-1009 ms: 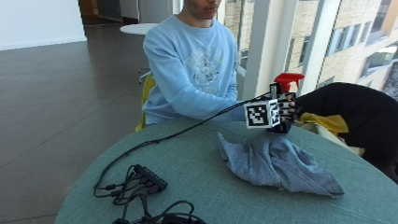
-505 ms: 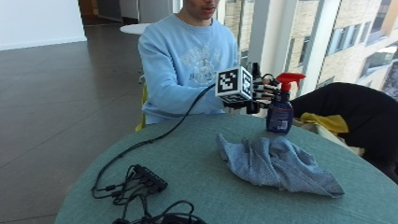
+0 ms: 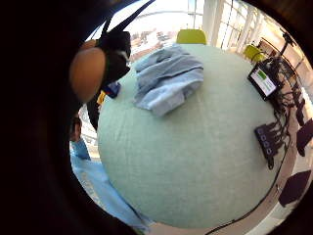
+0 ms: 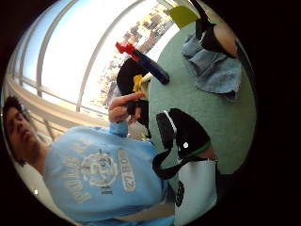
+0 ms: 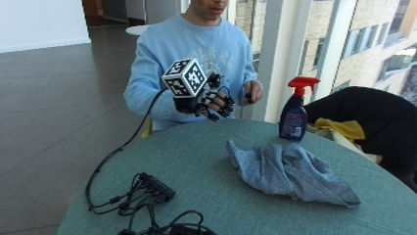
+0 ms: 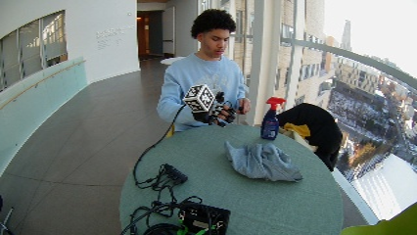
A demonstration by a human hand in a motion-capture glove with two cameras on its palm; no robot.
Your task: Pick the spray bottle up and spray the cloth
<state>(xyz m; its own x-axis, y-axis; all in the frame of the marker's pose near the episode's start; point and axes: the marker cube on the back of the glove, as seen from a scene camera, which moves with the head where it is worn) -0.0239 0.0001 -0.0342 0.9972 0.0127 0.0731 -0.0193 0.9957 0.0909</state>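
The round green bench (image 5: 196, 161) carries a bundle of black cables with a small black hub (image 5: 156, 185) at its left near edge.

The gloved right hand (image 5: 212, 103) is raised above the bench's far edge, in front of the person's light blue sweatshirt (image 5: 189, 54). Its grip is released: the fingers hang relaxed and slightly bent, and they hold nothing. The hand is well apart from both the bottle and the cloth. Just to its right, the bare left hand (image 5: 252, 92) is held at chest height with its fingers curled round a small dark item; what that item is cannot be told.

A crumpled grey-blue cloth (image 5: 287, 171) lies on the bench, right of centre. In the little finger side palm view the same cloth (image 3: 166, 81) lies bunched on the green surface.

The spray bottle (image 5: 294, 110), dark blue with a red trigger head, stands upright on the bench near its far right edge, just behind the cloth and not touching it.

A black garment (image 5: 371, 117) with a yellow item (image 5: 342, 128) on it is draped at the right, beyond the bench edge.
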